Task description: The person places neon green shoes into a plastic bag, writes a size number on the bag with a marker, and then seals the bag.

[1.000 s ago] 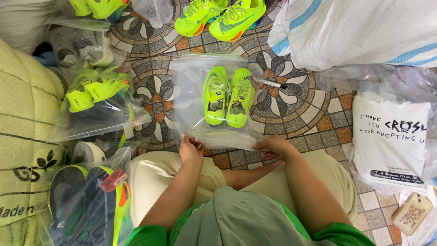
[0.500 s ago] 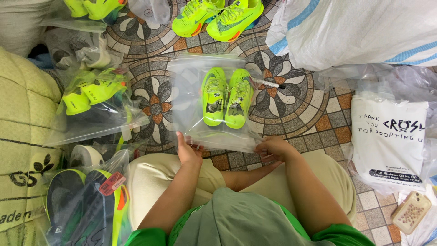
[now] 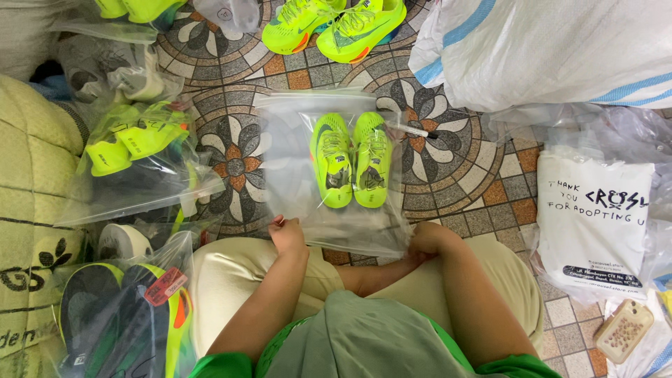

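A patterned tile floor [image 3: 238, 164] of flower medallions in brown, grey and cream is crowded with packed footwear, and a person sits on it with both forearms reaching forward over pale trousers. Just ahead of the hands lies a clear, soft plastic zip bag [image 3: 329, 175] holding a pair of neon yellow-green running shoes [image 3: 352, 159], soles down and side by side. The left hand [image 3: 287, 234] has its fingers pinched together on the near edge of the bag at its left corner; the right hand [image 3: 423, 241] is curled shut against the near right corner, though whether it actually grips the film cannot be told. The bag looks light, limp and slippery, likely to sag and let the shoes slide if lifted by one corner, so the near edge taken at both corners seems the steadier hold. A black marker pen [image 3: 418, 131] lies beyond the right hand, touching the bag's far right side. Left of the left hand sit more bagged yellow-green shoes [image 3: 136, 143]; an unbagged pair of neon shoes [image 3: 336, 24] lies farther ahead, and a white printed plastic mailer [image 3: 595, 224] rests to the right of the right hand
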